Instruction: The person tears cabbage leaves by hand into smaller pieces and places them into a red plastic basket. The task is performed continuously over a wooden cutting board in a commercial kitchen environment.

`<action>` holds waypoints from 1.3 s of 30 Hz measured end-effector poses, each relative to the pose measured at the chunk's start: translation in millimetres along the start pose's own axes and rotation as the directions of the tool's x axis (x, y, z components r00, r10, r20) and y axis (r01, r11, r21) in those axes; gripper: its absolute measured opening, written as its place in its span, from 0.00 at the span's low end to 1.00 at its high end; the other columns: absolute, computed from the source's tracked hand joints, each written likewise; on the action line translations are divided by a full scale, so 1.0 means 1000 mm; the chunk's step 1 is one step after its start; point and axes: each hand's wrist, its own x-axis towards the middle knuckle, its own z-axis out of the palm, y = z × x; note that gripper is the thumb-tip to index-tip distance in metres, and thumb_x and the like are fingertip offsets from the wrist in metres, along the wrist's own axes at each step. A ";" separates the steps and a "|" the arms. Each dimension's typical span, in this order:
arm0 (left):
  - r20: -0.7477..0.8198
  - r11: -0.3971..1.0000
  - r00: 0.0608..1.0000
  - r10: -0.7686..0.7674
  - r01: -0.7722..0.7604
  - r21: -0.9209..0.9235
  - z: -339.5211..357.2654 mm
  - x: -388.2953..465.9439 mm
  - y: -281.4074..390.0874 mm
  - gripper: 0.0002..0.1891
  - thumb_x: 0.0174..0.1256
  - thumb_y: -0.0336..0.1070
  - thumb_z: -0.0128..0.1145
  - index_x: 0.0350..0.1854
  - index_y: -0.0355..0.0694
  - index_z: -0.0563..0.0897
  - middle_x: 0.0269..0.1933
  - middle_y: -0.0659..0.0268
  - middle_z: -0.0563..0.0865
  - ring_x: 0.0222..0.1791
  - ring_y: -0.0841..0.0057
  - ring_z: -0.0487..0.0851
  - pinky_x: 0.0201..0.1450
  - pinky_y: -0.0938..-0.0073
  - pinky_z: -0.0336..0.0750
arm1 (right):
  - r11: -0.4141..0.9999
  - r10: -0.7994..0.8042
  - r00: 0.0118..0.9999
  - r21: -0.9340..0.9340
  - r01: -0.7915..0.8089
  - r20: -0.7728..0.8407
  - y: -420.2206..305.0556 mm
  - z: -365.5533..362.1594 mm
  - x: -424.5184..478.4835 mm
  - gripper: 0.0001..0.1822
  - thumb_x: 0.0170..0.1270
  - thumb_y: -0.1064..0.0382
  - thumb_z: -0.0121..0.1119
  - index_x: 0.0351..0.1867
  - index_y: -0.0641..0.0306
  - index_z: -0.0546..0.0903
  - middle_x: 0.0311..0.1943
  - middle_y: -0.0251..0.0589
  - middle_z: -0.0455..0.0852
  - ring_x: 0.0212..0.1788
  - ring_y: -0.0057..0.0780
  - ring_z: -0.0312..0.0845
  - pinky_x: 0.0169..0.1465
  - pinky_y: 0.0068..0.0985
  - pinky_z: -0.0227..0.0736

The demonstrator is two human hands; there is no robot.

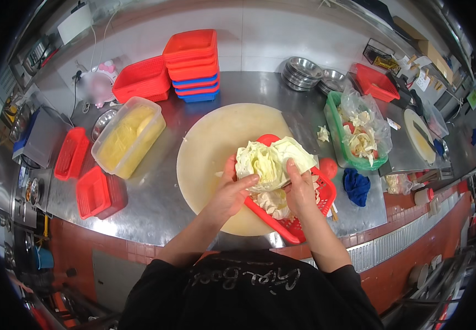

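Note:
My left hand grips the left side of a cut head of cabbage, whose pale inner layers face up. On its right side my right hand holds a loosened leaf, thumb on top. Both hands are above a red plastic basket with torn cabbage leaves in it. The basket lies partly over a round cutting board on the steel table. Red showing behind the cabbage is mostly hidden.
A green basket lined with a clear bag holds leaves and red pieces. A blue cloth lies nearer. Left are a clear tub of peeled potatoes in liquid and red baskets. Stacked baskets and steel bowls stand behind.

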 end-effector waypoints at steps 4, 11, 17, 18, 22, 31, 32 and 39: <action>-0.018 0.980 0.994 -0.110 0.112 0.167 0.002 0.002 -0.004 0.36 0.56 0.25 0.61 0.63 0.40 0.53 0.59 0.61 0.68 0.60 0.72 0.69 0.58 0.68 0.70 | 0.801 -0.239 0.964 -0.537 0.264 0.118 0.001 -0.011 -0.012 0.21 0.62 0.68 0.52 0.57 0.68 0.69 0.47 0.46 0.79 0.48 0.27 0.76 0.50 0.26 0.72; -0.079 0.965 0.997 0.010 0.011 0.264 0.028 0.009 -0.026 0.38 0.55 0.26 0.61 0.64 0.43 0.51 0.58 0.59 0.69 0.58 0.71 0.71 0.52 0.68 0.75 | 0.734 -0.347 0.929 -0.577 0.357 0.133 0.005 -0.023 -0.014 0.20 0.61 0.71 0.52 0.56 0.70 0.70 0.44 0.43 0.82 0.45 0.27 0.78 0.48 0.22 0.72; 0.000 0.976 0.978 -0.206 0.206 -0.063 0.003 0.001 -0.032 0.27 0.62 0.43 0.52 0.62 0.42 0.62 0.54 0.62 0.78 0.49 0.67 0.80 0.37 0.67 0.80 | 0.926 0.226 0.958 0.343 -0.155 -0.176 0.007 -0.050 0.003 0.12 0.67 0.64 0.46 0.47 0.67 0.73 0.34 0.40 0.81 0.30 0.24 0.77 0.32 0.17 0.70; 0.052 0.968 0.977 -0.205 0.211 -0.139 0.005 0.003 -0.031 0.26 0.63 0.45 0.50 0.61 0.42 0.64 0.53 0.61 0.78 0.49 0.67 0.80 0.38 0.67 0.80 | 0.930 0.228 0.947 0.339 -0.144 -0.224 0.006 -0.045 0.004 0.13 0.68 0.64 0.43 0.47 0.68 0.73 0.30 0.44 0.80 0.28 0.31 0.76 0.33 0.25 0.75; 0.003 0.968 0.986 -0.166 0.164 -0.190 -0.005 0.015 0.006 0.27 0.61 0.50 0.52 0.59 0.42 0.67 0.53 0.60 0.78 0.53 0.64 0.77 0.48 0.60 0.76 | 0.941 0.239 0.971 0.247 -0.230 -0.007 0.005 -0.049 0.000 0.17 0.67 0.62 0.47 0.56 0.61 0.69 0.43 0.47 0.81 0.38 0.36 0.81 0.33 0.28 0.76; -0.367 -0.156 0.846 0.386 0.452 0.878 -0.118 0.019 0.067 0.39 0.47 0.51 0.65 0.59 0.38 0.64 0.51 0.53 0.77 0.50 0.62 0.78 0.50 0.59 0.73 | 0.959 0.239 0.966 -0.178 -0.219 0.100 -0.017 -0.074 -0.006 0.23 0.59 0.69 0.58 0.56 0.70 0.70 0.50 0.42 0.79 0.50 0.28 0.76 0.52 0.24 0.71; -0.310 -0.199 0.880 0.361 0.397 0.896 -0.144 0.022 0.061 0.40 0.47 0.53 0.65 0.61 0.39 0.62 0.52 0.50 0.75 0.53 0.60 0.76 0.54 0.59 0.70 | 0.952 0.242 0.958 -0.230 -0.204 0.155 -0.013 -0.078 -0.004 0.21 0.58 0.69 0.59 0.54 0.70 0.72 0.48 0.41 0.80 0.48 0.28 0.77 0.51 0.24 0.72; 0.417 -0.132 0.861 0.291 -0.396 0.909 0.006 0.020 0.018 0.25 0.59 0.43 0.58 0.56 0.38 0.69 0.50 0.54 0.77 0.53 0.58 0.75 0.57 0.66 0.67 | 0.614 0.244 0.916 -0.781 0.110 0.320 -0.020 -0.074 -0.008 0.23 0.52 0.54 0.64 0.41 0.74 0.79 0.32 0.51 0.84 0.37 0.33 0.81 0.42 0.28 0.72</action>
